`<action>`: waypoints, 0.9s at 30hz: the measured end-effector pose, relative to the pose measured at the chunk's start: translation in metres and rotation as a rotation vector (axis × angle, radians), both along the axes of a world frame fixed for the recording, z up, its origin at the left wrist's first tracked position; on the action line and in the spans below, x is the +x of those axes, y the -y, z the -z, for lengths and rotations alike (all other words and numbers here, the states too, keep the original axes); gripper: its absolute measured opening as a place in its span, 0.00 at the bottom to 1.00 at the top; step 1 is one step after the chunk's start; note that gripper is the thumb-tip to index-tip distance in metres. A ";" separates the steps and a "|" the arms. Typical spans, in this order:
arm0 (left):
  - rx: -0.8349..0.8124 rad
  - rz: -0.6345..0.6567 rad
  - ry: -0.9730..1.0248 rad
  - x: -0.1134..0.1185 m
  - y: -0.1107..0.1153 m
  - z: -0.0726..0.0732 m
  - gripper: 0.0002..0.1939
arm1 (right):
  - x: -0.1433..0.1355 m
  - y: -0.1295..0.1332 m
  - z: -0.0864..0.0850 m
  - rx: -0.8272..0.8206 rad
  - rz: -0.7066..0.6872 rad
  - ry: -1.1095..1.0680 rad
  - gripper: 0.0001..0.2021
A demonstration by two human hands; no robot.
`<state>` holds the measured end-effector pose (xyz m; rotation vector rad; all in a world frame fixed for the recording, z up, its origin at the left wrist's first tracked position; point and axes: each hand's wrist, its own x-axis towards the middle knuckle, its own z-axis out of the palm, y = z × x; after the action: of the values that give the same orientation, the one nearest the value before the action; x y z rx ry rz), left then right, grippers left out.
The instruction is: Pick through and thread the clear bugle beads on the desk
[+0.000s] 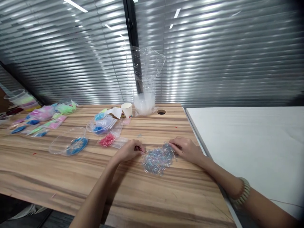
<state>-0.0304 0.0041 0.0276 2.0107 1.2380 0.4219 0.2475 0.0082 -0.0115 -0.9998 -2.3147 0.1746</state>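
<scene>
Loose clear bugle beads (156, 161) lie heaped on the tabletop (180, 196) between two hands. The left hand (130, 150), fingertips together, is at the near-left edge; whether it grips a bead cannot be told. The right hand (188, 150) touches the upper-right edge, closure unclear. Apparent step: fingering beads; continuing calls for a fine pinch.

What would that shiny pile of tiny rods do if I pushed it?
The pile of tiny rods would probably spread apart rather than slide as one lump, since the pieces lie loose. Some might roll a little, being thin and straight. Each is likely very light, as it looks much smaller than the right hand.
</scene>
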 end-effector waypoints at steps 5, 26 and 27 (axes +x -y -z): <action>0.000 0.011 -0.005 0.001 0.000 -0.001 0.04 | 0.001 0.000 0.000 -0.011 0.001 -0.013 0.13; -0.008 -0.013 -0.014 0.002 0.001 -0.001 0.05 | 0.000 0.000 0.001 -0.010 -0.010 -0.001 0.14; -0.009 -0.015 -0.013 0.002 0.001 0.000 0.06 | 0.000 0.000 0.001 -0.008 -0.014 0.003 0.14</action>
<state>-0.0288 0.0036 0.0275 2.0002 1.2613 0.4105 0.2474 0.0084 -0.0125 -0.9888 -2.3262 0.1884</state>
